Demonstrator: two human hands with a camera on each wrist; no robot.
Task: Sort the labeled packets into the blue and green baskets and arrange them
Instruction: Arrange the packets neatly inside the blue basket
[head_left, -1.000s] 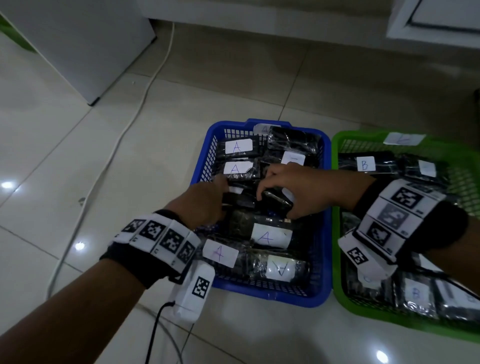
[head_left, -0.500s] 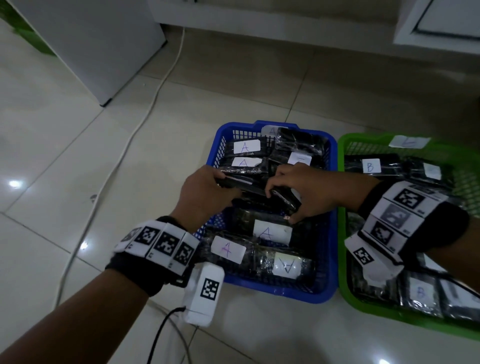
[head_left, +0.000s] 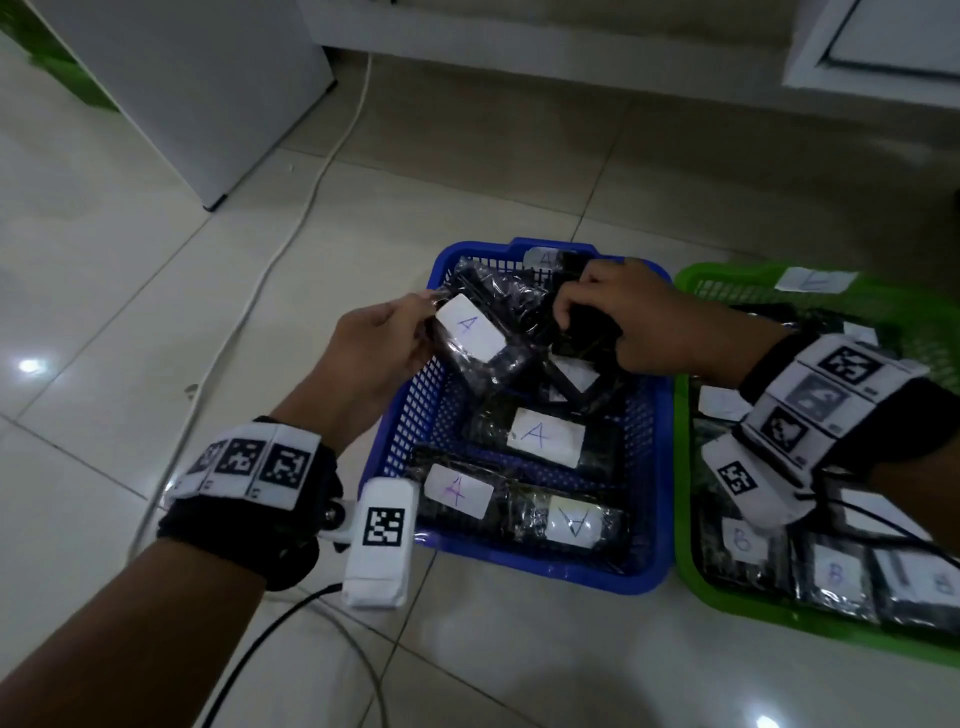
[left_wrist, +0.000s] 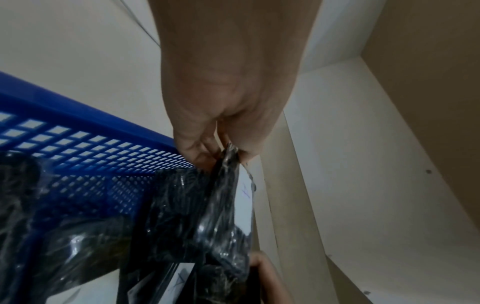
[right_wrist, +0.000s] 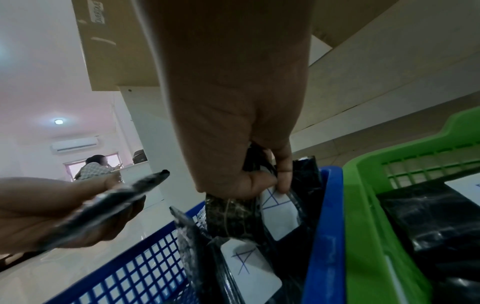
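Left hand (head_left: 374, 345): centre-left of the head view, thumb and fingers pinching the edge of a lifted packet (head_left: 480, 332) marked A.
Right hand (head_left: 631, 319): upper centre, fingers curled round a dark bundle (right_wrist: 255, 205) of A packets, above the blue basket (head_left: 410, 441).
Green basket (head_left: 691, 566): right edge, holding B packets.
Advice: lay each packet flat, label up, in rows.

- Two baskets are sitting side by side on the floor: one blue basket (head_left: 644, 566) and, to its right, one green basket (head_left: 737, 605).
- At least six A-labelled packets (head_left: 545, 436) are showing in or over the blue basket.
- Right of the blue basket, several B-labelled packets (head_left: 831, 577) are lying; their number is unclear.
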